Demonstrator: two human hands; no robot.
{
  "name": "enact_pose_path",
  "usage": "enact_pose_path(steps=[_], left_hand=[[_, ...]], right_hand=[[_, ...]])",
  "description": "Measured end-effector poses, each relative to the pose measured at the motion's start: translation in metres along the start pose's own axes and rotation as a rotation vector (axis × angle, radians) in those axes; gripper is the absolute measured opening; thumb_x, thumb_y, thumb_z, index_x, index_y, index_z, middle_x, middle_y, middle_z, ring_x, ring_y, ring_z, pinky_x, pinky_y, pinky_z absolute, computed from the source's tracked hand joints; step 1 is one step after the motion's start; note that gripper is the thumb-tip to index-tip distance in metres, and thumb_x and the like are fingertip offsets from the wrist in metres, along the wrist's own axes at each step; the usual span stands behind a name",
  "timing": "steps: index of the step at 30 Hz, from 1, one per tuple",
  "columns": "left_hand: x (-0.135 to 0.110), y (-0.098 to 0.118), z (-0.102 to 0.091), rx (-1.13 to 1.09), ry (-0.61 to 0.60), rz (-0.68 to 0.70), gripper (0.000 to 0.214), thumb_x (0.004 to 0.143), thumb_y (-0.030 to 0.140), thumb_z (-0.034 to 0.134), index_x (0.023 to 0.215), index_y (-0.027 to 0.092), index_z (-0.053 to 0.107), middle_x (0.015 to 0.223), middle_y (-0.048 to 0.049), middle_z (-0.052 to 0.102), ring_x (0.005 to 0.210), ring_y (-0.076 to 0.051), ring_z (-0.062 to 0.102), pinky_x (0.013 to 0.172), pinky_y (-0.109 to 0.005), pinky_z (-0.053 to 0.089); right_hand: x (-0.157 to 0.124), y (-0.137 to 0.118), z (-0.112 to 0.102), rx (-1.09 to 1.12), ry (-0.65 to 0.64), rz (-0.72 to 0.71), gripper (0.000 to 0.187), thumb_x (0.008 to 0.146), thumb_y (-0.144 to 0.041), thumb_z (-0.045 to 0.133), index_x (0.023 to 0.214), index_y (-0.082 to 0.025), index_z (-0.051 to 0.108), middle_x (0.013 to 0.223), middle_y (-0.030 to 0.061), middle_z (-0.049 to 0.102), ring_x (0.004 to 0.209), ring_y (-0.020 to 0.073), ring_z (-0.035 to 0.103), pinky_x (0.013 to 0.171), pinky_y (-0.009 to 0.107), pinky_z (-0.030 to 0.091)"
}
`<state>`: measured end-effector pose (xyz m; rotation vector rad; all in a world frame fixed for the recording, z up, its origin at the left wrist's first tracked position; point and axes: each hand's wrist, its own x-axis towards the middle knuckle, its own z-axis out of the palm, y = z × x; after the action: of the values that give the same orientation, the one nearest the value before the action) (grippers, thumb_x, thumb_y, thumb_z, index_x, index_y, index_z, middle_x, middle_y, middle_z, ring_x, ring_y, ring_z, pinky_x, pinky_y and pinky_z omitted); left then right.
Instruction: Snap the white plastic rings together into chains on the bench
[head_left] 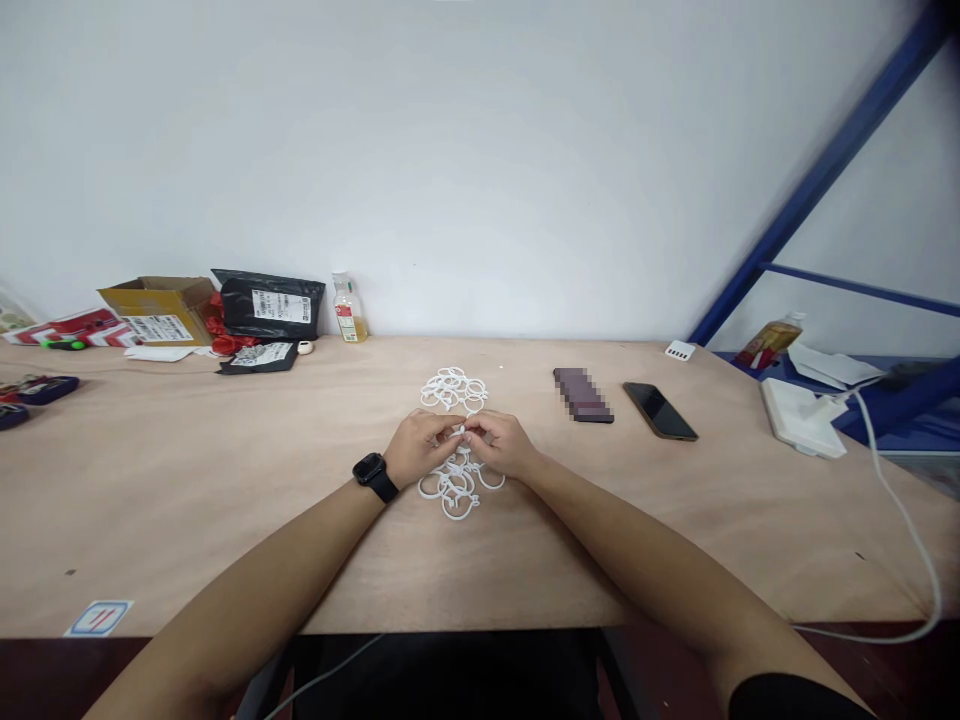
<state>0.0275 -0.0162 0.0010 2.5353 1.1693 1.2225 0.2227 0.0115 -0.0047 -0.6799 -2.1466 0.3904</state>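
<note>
My left hand point(417, 448), with a black watch on its wrist, and my right hand point(505, 446) meet over the middle of the table. Both are closed, fingertips pinching a small white plastic piece point(462, 431) that looks like part of a curtain ring; the fingers hide most of it. Just beyond my hands lies a loose heap of white curtain rings point(453, 384), each with a small eyelet. A second heap of the same rings point(456, 490) lies on the near side, partly under my hands.
Two phones, one pixelated point(583, 396) and one black point(660, 411), lie to the right. A white charger point(804, 416) with a cable is farther right. Along the wall at left stand a cardboard box point(169, 312), black mailing bags point(274, 305) and a juice bottle point(349, 310).
</note>
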Motion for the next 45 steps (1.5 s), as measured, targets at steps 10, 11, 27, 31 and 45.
enact_pose_path(steps=[10, 11, 27, 31, 45], left_hand=[[0.002, 0.004, -0.003, 0.062, -0.011, 0.068, 0.019, 0.090, 0.032, 0.057, 0.098, 0.020, 0.069, 0.073, -0.0013, 0.071, 0.068, -0.014, 0.064, 0.075, -0.030, 0.045], [0.002, 0.005, -0.003, 0.071, -0.007, 0.085, 0.019, 0.090, 0.031, 0.056, 0.099, 0.020, 0.069, 0.076, -0.0018, 0.072, 0.070, -0.014, 0.065, 0.075, -0.030, 0.045], [0.002, 0.011, 0.004, 0.039, -0.004, 0.096, 0.016, 0.088, 0.031, 0.057, 0.093, 0.020, 0.068, 0.076, -0.0028, 0.073, 0.072, -0.015, 0.066, 0.075, -0.031, 0.047], [0.002, 0.007, 0.002, 0.044, 0.019, 0.032, 0.019, 0.087, 0.028, 0.056, 0.101, 0.021, 0.068, 0.083, -0.0037, 0.072, 0.076, -0.016, 0.065, 0.080, -0.032, 0.047], [0.003, -0.006, -0.005, -0.050, -0.245, -0.078, 0.016, 0.082, 0.022, 0.057, 0.073, 0.018, 0.071, 0.071, -0.0022, 0.068, 0.067, -0.014, 0.061, 0.068, -0.025, 0.047]], right_hand=[[0.002, -0.006, 0.001, 0.088, 0.061, 0.096, 0.009, 0.077, -0.019, 0.058, 0.079, -0.019, 0.067, 0.070, 0.0013, 0.067, 0.062, 0.0130, 0.060, 0.062, 0.024, 0.048], [0.002, -0.007, 0.002, 0.097, 0.075, 0.107, 0.010, 0.076, -0.018, 0.058, 0.079, -0.019, 0.067, 0.070, 0.0010, 0.067, 0.061, 0.0127, 0.059, 0.060, 0.024, 0.048], [0.005, -0.006, 0.001, 0.048, 0.066, 0.058, 0.019, 0.065, -0.009, 0.048, 0.068, -0.020, 0.063, 0.065, 0.0004, 0.061, 0.063, 0.0145, 0.055, 0.061, 0.026, 0.044], [0.002, 0.001, 0.000, 0.051, 0.046, 0.077, 0.014, 0.074, -0.016, 0.056, 0.081, -0.020, 0.068, 0.072, 0.0013, 0.065, 0.064, 0.0142, 0.058, 0.063, 0.026, 0.047], [0.003, 0.032, -0.010, -0.297, -0.209, 0.169, 0.025, 0.083, -0.017, 0.061, 0.107, -0.021, 0.068, 0.101, 0.0052, 0.067, 0.093, 0.0177, 0.062, 0.081, 0.028, 0.047]])
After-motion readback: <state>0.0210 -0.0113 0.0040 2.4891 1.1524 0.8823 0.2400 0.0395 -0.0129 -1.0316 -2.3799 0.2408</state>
